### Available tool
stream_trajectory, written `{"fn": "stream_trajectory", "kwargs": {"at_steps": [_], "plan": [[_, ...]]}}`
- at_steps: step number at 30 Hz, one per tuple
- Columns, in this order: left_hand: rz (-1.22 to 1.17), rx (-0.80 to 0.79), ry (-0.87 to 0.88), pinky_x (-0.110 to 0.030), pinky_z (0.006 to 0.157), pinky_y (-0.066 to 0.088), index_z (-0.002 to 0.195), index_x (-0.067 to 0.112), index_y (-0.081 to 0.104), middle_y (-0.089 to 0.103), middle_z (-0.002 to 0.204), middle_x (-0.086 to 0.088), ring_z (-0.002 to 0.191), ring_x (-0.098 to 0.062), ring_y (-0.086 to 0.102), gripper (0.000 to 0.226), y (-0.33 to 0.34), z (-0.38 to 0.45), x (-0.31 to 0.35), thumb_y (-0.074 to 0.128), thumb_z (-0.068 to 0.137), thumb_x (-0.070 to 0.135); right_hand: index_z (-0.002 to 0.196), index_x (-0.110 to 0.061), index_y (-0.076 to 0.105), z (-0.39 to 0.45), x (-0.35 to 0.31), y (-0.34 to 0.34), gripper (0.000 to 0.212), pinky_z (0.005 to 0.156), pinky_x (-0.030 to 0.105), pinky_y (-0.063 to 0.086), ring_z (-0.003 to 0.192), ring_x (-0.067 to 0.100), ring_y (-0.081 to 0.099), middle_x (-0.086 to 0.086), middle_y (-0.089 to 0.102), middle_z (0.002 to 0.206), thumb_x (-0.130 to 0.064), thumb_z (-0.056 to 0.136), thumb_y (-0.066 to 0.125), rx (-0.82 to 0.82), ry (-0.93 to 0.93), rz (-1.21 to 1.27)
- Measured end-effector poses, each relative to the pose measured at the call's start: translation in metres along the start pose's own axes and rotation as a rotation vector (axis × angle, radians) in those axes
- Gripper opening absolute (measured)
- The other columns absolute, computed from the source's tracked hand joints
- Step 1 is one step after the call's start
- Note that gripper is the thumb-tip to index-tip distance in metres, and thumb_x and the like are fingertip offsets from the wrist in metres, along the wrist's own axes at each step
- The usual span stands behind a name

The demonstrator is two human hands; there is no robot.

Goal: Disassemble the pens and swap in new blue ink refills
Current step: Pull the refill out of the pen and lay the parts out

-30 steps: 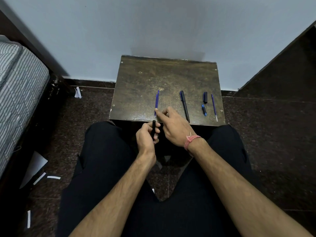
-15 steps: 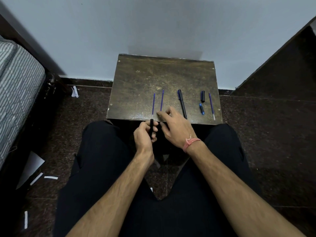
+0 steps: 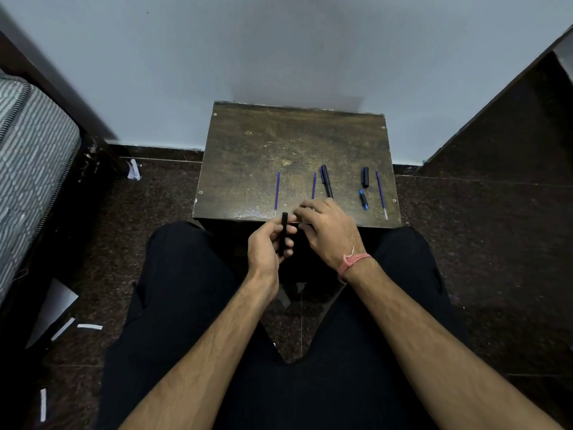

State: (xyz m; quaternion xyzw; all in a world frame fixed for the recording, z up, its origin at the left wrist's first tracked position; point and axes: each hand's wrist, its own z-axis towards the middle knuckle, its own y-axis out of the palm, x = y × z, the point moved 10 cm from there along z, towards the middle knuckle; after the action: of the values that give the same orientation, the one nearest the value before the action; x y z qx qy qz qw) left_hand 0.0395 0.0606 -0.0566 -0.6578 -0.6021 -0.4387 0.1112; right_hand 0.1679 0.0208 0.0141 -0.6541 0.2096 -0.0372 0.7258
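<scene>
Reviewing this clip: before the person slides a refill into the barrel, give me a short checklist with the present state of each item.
1. Black pen barrel held firmly in the left hand: ok, fingers wrap it, open end pointing up.
2. Barrel empty of the old refill: cannot tell, its inside is not visible.
3. Thin blue ink refill within reach of the right hand: ok, its near end lies under the fingers.
4. Refill actually gripped: cannot tell, the hand hides it.
5. Which refill is new, this one or the other blue refill to its left: cannot tell.
6. Small blue pen tip piece at hand on the worn brown wooden table: ok.
</scene>
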Motion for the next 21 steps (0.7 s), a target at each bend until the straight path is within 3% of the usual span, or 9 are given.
{"fn": "stream_trajectory", "kwargs": {"at_steps": [4,7,11,18,21], "plan": [[-0.005,-0.010,-0.008,-0.022,0.057,0.046,0.103,0.012,0.084,0.076,0.079,0.002,0.060,-0.006,0.058,0.035,0.004,0.000,-0.002,0.049,0.100,0.012,0.128,-0.017,0.070,-0.001,0.005,-0.004,0.031,0.083,0.040,0.060,0.128,0.023,0.056,-0.003,0.063,0.145,-0.025,0.098,0.072,-0.004,0.056,-0.020],[0.001,-0.007,-0.004,-0.021,0.056,0.046,0.101,0.015,0.086,0.076,0.079,0.003,0.059,-0.005,0.058,0.037,0.003,0.001,-0.002,0.050,0.100,0.013,0.122,-0.017,0.072,0.000,0.002,-0.003,0.025,0.088,0.041,0.059,0.127,0.023,0.061,-0.003,0.068,0.136,-0.025,0.099,0.070,-0.026,0.065,-0.056],[0.013,-0.005,0.008,-0.022,0.058,0.046,0.100,0.017,0.087,0.076,0.081,0.004,0.061,-0.005,0.057,0.037,-0.001,0.002,-0.002,0.050,0.099,0.014,0.113,-0.017,0.076,-0.001,-0.004,-0.004,0.020,0.083,0.039,0.059,0.117,0.021,0.067,-0.006,0.074,0.124,-0.012,0.098,0.064,-0.020,0.046,-0.070],[0.011,-0.005,0.008,-0.021,0.057,0.046,0.102,0.017,0.087,0.075,0.080,0.005,0.061,-0.004,0.057,0.037,0.000,0.002,-0.002,0.050,0.098,0.015,0.119,-0.007,0.076,-0.001,-0.003,0.002,0.027,0.100,0.038,0.056,0.125,0.027,0.065,0.004,0.073,0.131,0.001,0.095,0.065,-0.020,0.027,-0.022],[0.018,-0.004,0.009,-0.022,0.058,0.046,0.098,0.019,0.089,0.075,0.081,0.004,0.061,-0.004,0.057,0.037,-0.001,0.002,-0.002,0.052,0.097,0.017,0.121,-0.008,0.074,0.000,-0.007,0.006,0.030,0.098,0.040,0.056,0.121,0.028,0.066,0.003,0.072,0.131,0.002,0.097,0.059,-0.052,0.001,-0.031]]}}
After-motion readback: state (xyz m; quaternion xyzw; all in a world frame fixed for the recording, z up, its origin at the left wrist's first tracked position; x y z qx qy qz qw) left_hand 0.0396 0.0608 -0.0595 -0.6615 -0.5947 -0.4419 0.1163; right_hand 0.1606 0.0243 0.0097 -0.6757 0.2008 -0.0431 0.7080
